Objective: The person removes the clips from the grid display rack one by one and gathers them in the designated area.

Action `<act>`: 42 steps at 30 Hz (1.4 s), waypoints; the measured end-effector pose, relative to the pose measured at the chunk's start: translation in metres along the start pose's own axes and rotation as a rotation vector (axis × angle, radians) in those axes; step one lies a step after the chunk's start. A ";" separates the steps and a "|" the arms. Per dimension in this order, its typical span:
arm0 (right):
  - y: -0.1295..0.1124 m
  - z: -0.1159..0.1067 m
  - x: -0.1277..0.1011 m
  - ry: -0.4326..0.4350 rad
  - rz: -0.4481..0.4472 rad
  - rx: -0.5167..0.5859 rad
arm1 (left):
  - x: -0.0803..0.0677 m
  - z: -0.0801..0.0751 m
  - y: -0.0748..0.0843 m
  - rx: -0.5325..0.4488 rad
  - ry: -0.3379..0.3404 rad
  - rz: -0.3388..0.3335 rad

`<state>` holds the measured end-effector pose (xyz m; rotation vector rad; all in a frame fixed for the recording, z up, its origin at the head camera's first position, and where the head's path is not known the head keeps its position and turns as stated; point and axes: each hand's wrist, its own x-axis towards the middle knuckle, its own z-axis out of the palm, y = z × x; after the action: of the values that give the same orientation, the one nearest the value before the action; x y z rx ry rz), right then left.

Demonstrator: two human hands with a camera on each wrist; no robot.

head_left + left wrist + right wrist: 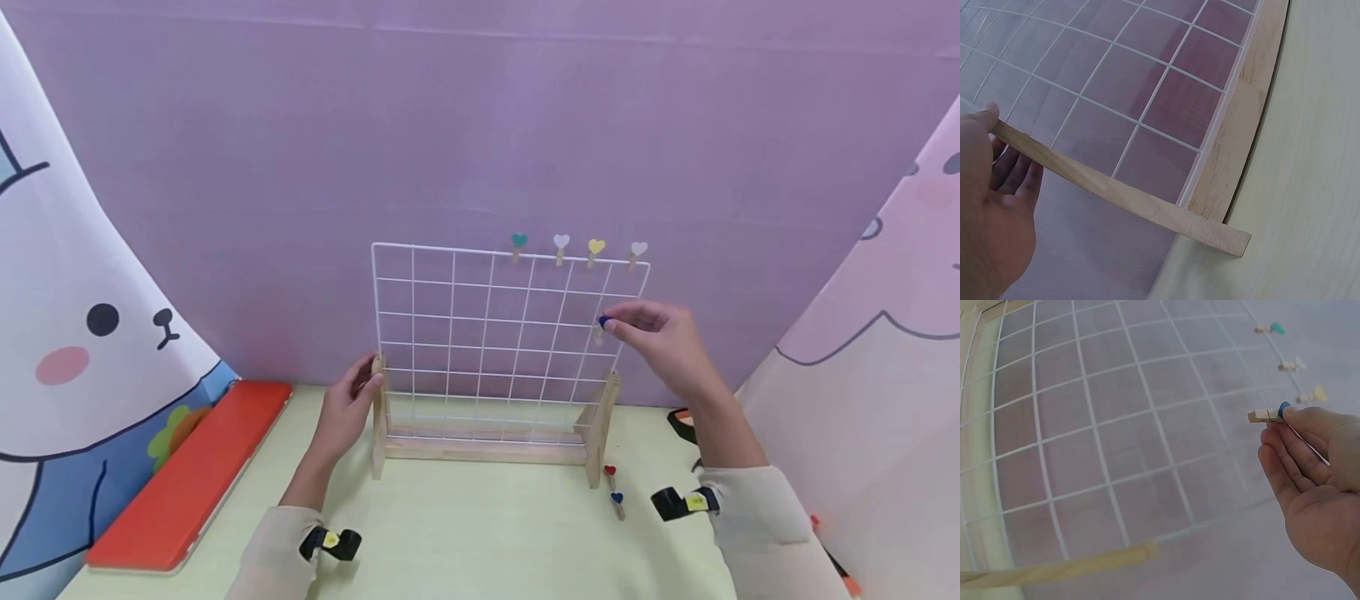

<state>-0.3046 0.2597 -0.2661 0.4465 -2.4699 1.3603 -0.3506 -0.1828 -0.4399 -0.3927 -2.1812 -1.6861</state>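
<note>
While my left hand grips the rack's wooden post, my right hand pinches a blue-headed peg beside the wire grid.

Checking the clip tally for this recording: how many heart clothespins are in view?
7: four heart clothespins clipped along the grid's top edge, one blue pinched in the right hand, two on the table. Others may be hidden.

A small wooden clothespin with a blue heart, held level before the upright white wire grid.
</note>
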 end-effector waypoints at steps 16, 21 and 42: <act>0.075 0.005 -0.040 0.004 0.161 0.016 | -0.001 0.000 0.000 0.006 0.012 0.004; 0.102 0.007 -0.054 0.003 0.222 -0.010 | -0.001 0.000 0.000 0.010 0.017 0.010; 0.194 0.032 -0.103 -0.011 0.372 0.066 | -0.001 0.001 0.001 0.021 0.019 0.005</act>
<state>-0.2917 0.3445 -0.4707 0.0028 -2.6142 1.5809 -0.3495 -0.1816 -0.4393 -0.3743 -2.1807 -1.6560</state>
